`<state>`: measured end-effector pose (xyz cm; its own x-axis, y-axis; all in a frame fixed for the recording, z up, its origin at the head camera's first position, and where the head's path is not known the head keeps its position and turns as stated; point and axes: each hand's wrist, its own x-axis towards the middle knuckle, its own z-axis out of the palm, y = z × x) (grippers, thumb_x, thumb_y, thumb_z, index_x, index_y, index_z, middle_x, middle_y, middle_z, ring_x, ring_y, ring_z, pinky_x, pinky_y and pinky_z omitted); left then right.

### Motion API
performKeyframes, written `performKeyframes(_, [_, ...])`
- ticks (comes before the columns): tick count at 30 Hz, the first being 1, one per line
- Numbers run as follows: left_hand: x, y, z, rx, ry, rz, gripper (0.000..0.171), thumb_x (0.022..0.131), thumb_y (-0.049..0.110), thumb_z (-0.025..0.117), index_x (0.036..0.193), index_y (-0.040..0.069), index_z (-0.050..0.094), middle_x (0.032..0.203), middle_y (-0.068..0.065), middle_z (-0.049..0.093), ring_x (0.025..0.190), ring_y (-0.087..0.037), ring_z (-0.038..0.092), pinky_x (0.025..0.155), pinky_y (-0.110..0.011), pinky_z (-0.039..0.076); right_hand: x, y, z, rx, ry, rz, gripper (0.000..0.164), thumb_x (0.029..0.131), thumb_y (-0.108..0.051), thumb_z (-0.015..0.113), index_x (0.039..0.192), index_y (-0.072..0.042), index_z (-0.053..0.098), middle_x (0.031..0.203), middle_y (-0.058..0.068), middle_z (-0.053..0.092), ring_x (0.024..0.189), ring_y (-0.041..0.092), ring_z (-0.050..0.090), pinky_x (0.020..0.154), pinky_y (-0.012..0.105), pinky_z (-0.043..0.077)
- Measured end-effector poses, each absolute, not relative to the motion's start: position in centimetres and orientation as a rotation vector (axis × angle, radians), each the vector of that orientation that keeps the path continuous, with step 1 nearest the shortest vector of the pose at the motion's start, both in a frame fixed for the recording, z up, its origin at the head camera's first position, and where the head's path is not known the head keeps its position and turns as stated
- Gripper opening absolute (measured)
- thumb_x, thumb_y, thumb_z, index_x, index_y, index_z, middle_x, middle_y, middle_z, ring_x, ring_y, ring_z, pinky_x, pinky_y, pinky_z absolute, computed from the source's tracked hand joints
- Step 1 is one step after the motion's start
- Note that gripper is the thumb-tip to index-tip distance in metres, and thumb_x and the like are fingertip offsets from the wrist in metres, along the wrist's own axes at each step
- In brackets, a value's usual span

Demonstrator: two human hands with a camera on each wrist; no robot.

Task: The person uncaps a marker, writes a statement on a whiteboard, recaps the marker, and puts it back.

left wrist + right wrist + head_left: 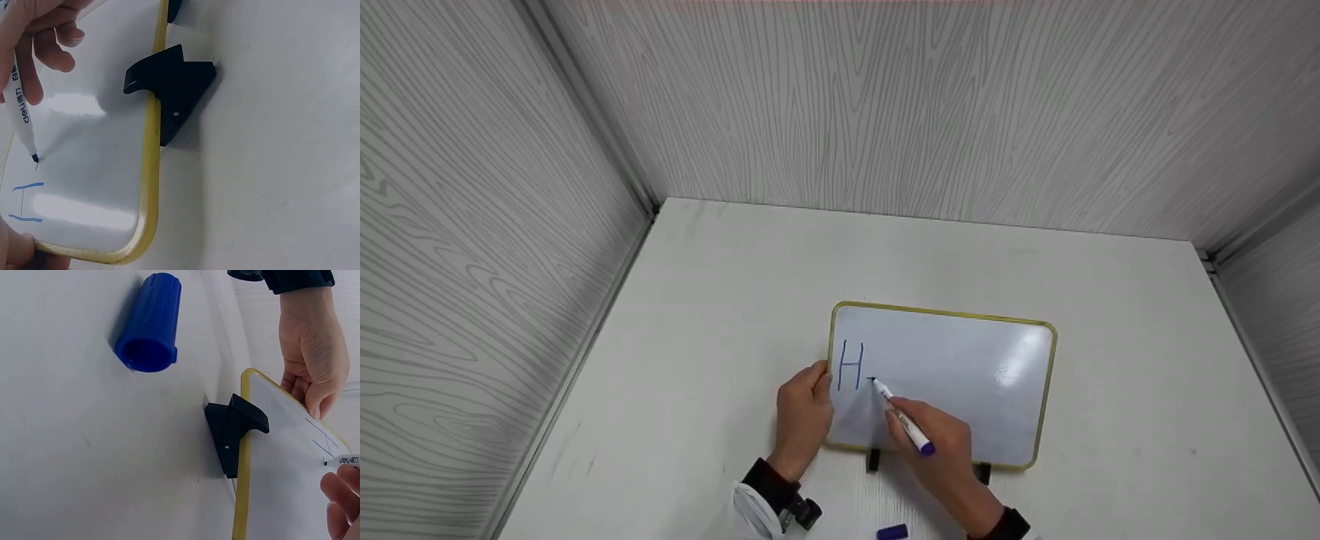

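A small whiteboard (952, 375) with a yellow frame bears a blue letter H (850, 365) near its left edge. My left hand (804, 412) grips that left edge between thumb and fingers. In my right hand (941, 446) is a white marker (906, 424) with a purple-blue end, pinched between thumb and fingers. Its dark tip (35, 158) touches the board just right of the H, at the start of a short stroke. The left wrist view also shows the marker's printed lettering along its barrel.
Black stand feet (873, 460) hold the board's lower edge; one black foot (233, 433) shows closely in the right wrist view. A blue marker cap (892, 532) lies on the white table (675, 360) below the board. Grey wood-grain panels (870, 112) rise around the table.
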<state>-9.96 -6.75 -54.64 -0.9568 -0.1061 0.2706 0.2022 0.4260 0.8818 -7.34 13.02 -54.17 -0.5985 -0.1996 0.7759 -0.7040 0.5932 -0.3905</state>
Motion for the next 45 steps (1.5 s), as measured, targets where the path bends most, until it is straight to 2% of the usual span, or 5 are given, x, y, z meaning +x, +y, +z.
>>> performKeyframes(9, [-9.9, -6.7, -54.5, -0.081, -2.389, -1.554, 0.014, 0.092, -0.001, 0.057, 0.098, 0.004, 0.068, 0.077, -0.002, 0.061, 0.067, -0.010, 0.051, 0.057, -0.024, 0.044, -7.8, 13.5, -53.8, 0.689, -2.082, 0.977, 0.027, 0.074, -0.003, 0.074, 0.100, -0.007, 0.071, 0.085, -0.002, 0.069, 0.066, 0.008, 0.064, 0.054, 0.019, 0.050])
performKeyframes(15, [-9.9, -6.6, -54.4, -0.089, -2.389, -1.524, 0.015, 0.092, -0.001, 0.057, 0.102, 0.002, 0.068, 0.083, -0.003, 0.064, 0.071, -0.012, 0.054, 0.062, -0.025, 0.047, -8.0, 13.4, -53.4, 0.670, -2.135, 0.974, 0.025, 0.077, -0.007, 0.073, 0.102, -0.009, 0.071, 0.089, -0.004, 0.069, 0.072, 0.006, 0.065, 0.058, 0.020, 0.051])
performKeyframes(26, [-9.8, -6.5, -54.5, -0.023, -2.417, -1.564, 0.020, 0.092, 0.001, 0.057, 0.110, 0.003, 0.067, 0.095, -0.004, 0.067, 0.084, -0.010, 0.062, 0.069, -0.027, 0.050, -7.9, 12.5, -53.6, 0.689, -2.193, 1.014, 0.023, 0.079, -0.010, 0.075, 0.102, -0.010, 0.071, 0.091, -0.007, 0.069, 0.074, 0.003, 0.065, 0.061, 0.017, 0.051])
performKeyframes(38, [-10.0, -6.6, -54.7, -0.047, -2.419, -1.487, 0.019, 0.091, 0.000, 0.058, 0.106, 0.003, 0.069, 0.090, -0.002, 0.067, 0.078, -0.010, 0.060, 0.066, -0.026, 0.049, -6.7, 12.4, -54.3, 0.747, -2.206, 0.993, 0.025, 0.075, -0.007, 0.076, 0.100, -0.011, 0.071, 0.088, -0.005, 0.070, 0.073, 0.006, 0.066, 0.060, 0.020, 0.051])
performKeyframes(45, [-10.0, -6.6, -54.8, -0.040, -2.421, -1.484, 0.018, 0.091, 0.000, 0.059, 0.106, 0.003, 0.069, 0.089, -0.002, 0.067, 0.077, -0.010, 0.060, 0.065, -0.026, 0.049, -6.3, 13.1, -54.5, 0.760, -2.224, 0.988, 0.023, 0.076, -0.008, 0.076, 0.098, -0.011, 0.072, 0.088, -0.008, 0.069, 0.074, 0.003, 0.065, 0.060, 0.018, 0.051])
